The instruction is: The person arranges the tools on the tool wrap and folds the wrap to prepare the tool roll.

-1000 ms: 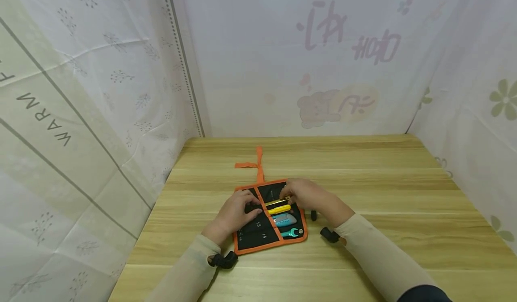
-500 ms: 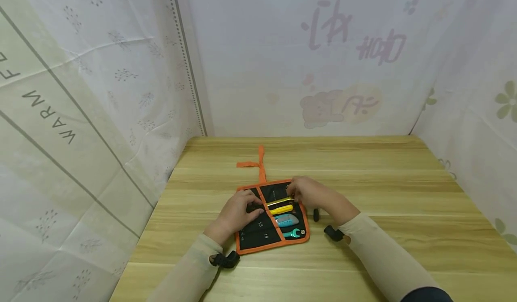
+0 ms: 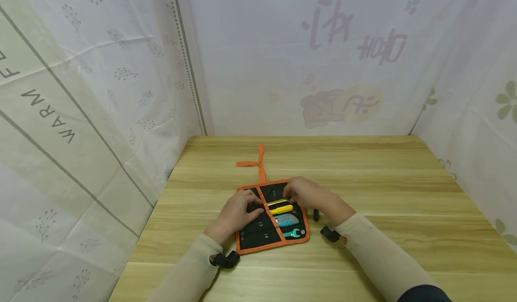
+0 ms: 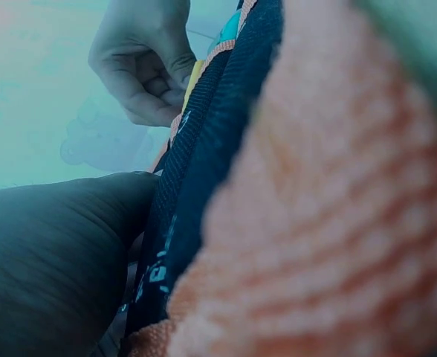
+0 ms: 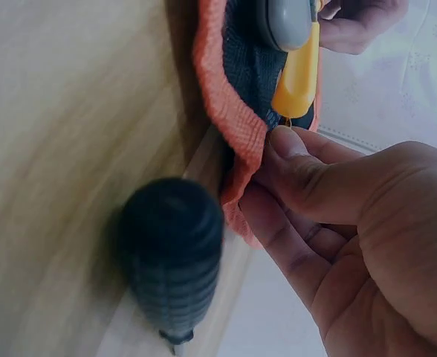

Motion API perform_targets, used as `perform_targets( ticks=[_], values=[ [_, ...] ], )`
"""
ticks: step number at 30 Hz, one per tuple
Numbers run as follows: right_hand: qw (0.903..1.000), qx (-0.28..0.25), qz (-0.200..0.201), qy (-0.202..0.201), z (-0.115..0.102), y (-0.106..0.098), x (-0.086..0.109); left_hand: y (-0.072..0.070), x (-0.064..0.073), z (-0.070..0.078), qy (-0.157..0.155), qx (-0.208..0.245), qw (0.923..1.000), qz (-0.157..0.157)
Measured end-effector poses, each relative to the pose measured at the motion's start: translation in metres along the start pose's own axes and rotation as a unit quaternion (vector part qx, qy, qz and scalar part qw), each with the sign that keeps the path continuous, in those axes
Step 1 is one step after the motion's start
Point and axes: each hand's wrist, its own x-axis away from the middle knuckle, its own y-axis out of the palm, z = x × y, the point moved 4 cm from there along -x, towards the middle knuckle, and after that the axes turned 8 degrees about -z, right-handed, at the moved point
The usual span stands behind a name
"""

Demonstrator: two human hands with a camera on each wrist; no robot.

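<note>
An opened black tool pouch [image 3: 250,240] with orange trim lies on the table. My left hand [image 3: 236,212] rests on its left panel, thumb and fingers spread apart at the orange divider; in the left wrist view the left thumb [image 4: 77,223] lies along the fabric. With thumb and forefinger, my right hand [image 3: 304,194] pinches the end of a thin yellow tool [image 3: 276,202], mostly hidden by the fingers. Below it in the pockets sit a yellow-handled tool [image 3: 281,209], a blue utility knife [image 3: 286,220] and a teal wrench [image 3: 292,233].
A black ribbed handle [image 5: 172,253] lies on the table just right of the pouch, beside my right wrist. Orange tie straps [image 3: 260,165] stretch from the pouch's far edge over the wooden table [image 3: 355,167]. Patterned cloth [image 3: 250,59] hangs around it.
My right hand shifts slightly right, then comes back left toward the pocket, still pinching the thin yellow tool. The left hand keeps its place on the pouch.
</note>
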Motion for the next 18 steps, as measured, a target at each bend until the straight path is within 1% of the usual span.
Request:
perform_targets(
  ticks=[6,9,13,18],
  values=[
    [0.9999,0.008,-0.002,0.010,0.000,0.002,-0.003,0.001,0.000,0.000,-0.001,-0.001,1.0000,-0.002],
    [0.9999,0.000,-0.008,0.011,-0.002,0.003,-0.005,0.000,0.000,0.001,-0.001,0.002,1.0000,-0.001],
    [0.9995,-0.003,-0.022,0.021,-0.003,0.004,-0.009,0.000,0.000,0.002,-0.002,0.005,1.0000,-0.002],
    [0.9993,0.003,-0.025,0.028,-0.004,0.006,-0.011,0.001,0.000,0.002,-0.002,0.001,1.0000,-0.004]
  ],
)
